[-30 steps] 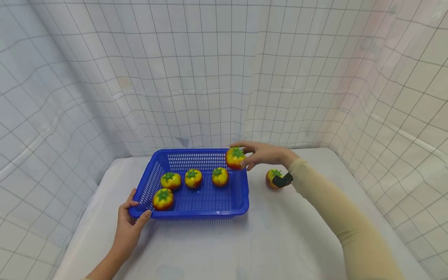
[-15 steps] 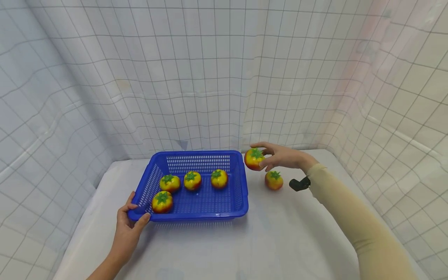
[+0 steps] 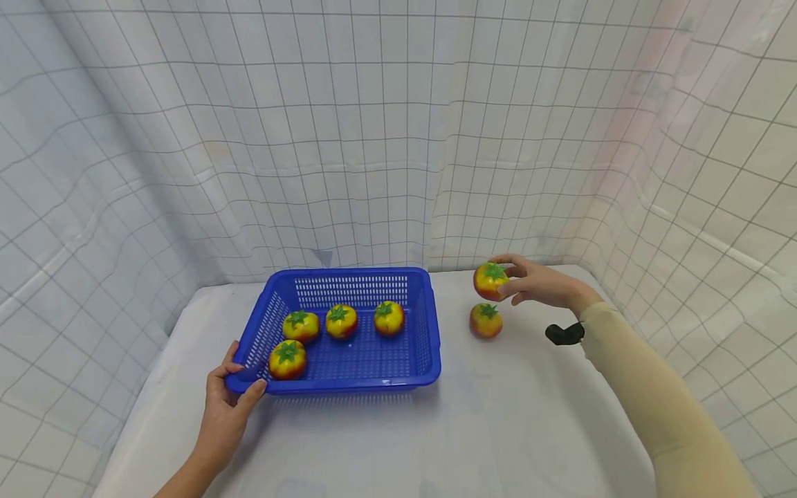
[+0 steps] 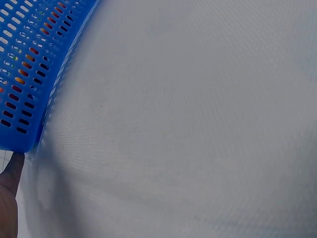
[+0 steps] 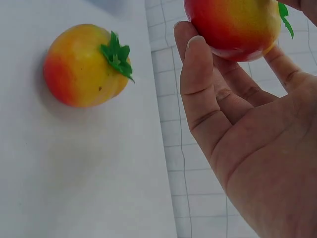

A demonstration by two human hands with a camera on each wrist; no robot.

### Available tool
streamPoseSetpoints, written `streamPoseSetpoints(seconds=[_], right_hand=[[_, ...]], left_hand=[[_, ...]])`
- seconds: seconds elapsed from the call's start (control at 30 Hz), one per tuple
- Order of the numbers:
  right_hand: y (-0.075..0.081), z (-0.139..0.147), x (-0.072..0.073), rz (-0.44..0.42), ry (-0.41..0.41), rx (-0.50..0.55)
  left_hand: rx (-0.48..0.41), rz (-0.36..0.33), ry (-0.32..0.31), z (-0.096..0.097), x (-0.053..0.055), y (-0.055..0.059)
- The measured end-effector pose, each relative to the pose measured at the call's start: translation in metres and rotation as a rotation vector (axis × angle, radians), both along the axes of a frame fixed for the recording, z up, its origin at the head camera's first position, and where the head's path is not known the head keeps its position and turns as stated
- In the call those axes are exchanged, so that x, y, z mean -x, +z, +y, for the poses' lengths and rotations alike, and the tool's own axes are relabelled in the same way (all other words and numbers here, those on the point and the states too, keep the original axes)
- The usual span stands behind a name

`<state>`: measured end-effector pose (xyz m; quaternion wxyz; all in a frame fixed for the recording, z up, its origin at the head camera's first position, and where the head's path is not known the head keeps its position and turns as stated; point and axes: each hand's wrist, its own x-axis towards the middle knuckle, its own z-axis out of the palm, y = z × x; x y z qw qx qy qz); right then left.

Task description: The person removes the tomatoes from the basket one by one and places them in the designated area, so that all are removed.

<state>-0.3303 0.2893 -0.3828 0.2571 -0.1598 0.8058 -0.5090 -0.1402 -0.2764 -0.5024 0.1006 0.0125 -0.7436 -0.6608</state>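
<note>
A yellow-and-red artificial tomato [image 3: 490, 281] with a green leafy top is held in the fingers of my right hand [image 3: 538, 283], right of the basket. Just in front of it, a similar tomato [image 3: 486, 321] rests on the table; the right wrist view shows this table tomato [image 5: 84, 67] beside my hand. My left hand [image 3: 224, 415] grips the near left corner of a blue plastic basket [image 3: 349, 384], thumb on the rim. In the left wrist view, only a finger [image 4: 12, 173] shows at the corner of the slotted basket wall [image 4: 29, 74].
Several more tomatoes lie inside the basket, among them one near the front left [image 3: 288, 360] and one toward the right [image 3: 389, 319]. A white cloth covers the table [image 3: 498, 415]. Gridded white curtains [image 3: 398, 138] close in the back and sides.
My right hand has carried the tomato rightward, from above the basket's right rim to beyond it, over the table. My left hand keeps its grip on the corner.
</note>
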Motion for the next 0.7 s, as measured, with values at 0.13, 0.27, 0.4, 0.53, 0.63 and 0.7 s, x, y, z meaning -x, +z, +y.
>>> streamPoseSetpoints(seconds=[0.13, 0.27, 0.4, 0.53, 0.63, 0.7], right_hand=[[-0.006, 0.014, -0.002, -0.004, -0.033, 0.007], [-0.012, 0.025, -0.002, -0.013, -0.062, 0.017], [-0.019, 0.034, -0.003, -0.016, -0.075, 0.035], [-0.027, 0.042, -0.004, -0.042, -0.087, 0.063], [-0.032, 0.047, -0.005, -0.067, -0.094, 0.087], [-0.034, 0.050, -0.006, -0.080, -0.101, 0.100]], left_hand=[[-0.009, -0.003, 0.000, 0.000, 0.000, 0.000], [-0.007, -0.010, 0.003, 0.000, -0.001, 0.000], [-0.008, -0.009, 0.004, 0.000, -0.002, 0.000], [-0.003, -0.002, 0.002, 0.000, -0.001, 0.000], [0.021, -0.005, 0.005, -0.001, -0.001, -0.001], [0.031, -0.013, 0.009, -0.001, -0.001, -0.001]])
